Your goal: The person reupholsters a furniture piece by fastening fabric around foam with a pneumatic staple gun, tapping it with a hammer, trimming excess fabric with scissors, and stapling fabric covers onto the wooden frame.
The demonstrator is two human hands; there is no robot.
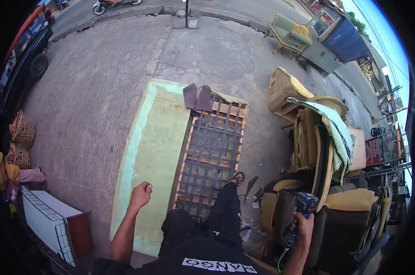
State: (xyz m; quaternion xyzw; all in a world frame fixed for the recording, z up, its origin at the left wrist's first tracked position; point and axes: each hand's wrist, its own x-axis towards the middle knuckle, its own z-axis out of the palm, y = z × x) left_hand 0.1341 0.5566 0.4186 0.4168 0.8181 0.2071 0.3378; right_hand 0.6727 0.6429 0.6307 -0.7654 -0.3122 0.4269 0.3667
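My left hand (142, 195) is closed above a pale green foam sheet (159, 133) on the ground; whatever its fingers may hold is hidden. Gripped in my right hand (302, 227) is a blue and black staple gun (307, 201), held out to the right, with a green air hose (283, 256) running down from its handle. In front of my legs lies a wooden frame (241, 137) crossed by woven black straps (212, 151), alongside the foam. Dark fabric pieces (198, 97) are draped at the far end of the frame and foam.
Foam and padded furniture parts (326, 137) are stacked at right, near dark cushions (349, 229). Woven baskets (21, 130) and a white-topped box (56, 206) are at left. Farther off are a parked vehicle (28, 59), a sofa (287, 32) and a motorcycle (115, 4).
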